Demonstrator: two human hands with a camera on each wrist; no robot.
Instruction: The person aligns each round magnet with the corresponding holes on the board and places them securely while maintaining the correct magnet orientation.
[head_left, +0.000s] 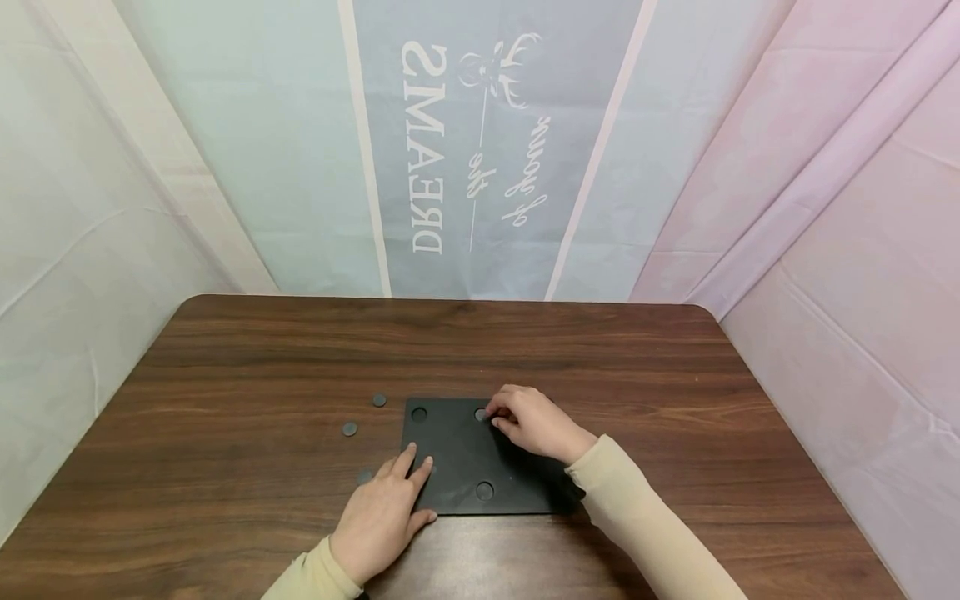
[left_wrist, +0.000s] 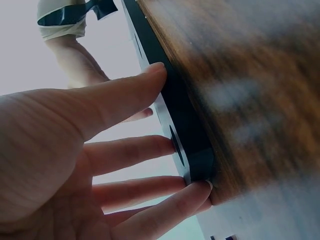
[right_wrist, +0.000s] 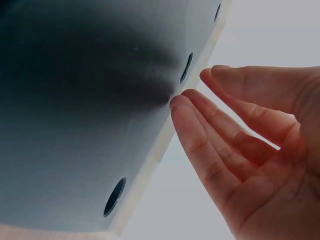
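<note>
A flat black board (head_left: 459, 454) with round recesses lies on the table. My left hand (head_left: 381, 510) rests at its near left corner, fingers spread over the left edge and thumb by the near edge. In the left wrist view, the fingertips and thumb touch the board's side (left_wrist: 187, 120). My right hand (head_left: 536, 423) is over the far edge, its fingertips right beside the far middle recess (head_left: 481, 414), which shows a lighter grey inside. The right wrist view shows loosely bent fingers (right_wrist: 192, 135) and a thumb apart from them, nothing visible between.
Left of the board lie small grey discs: a far one (head_left: 379, 401), a middle one (head_left: 349, 429) and one (head_left: 364, 476) partly behind the left fingers. The brown wooden table (head_left: 262, 358) ends at a printed cloth backdrop (head_left: 495, 167). More recesses, like the near one (head_left: 485, 491), dot the board.
</note>
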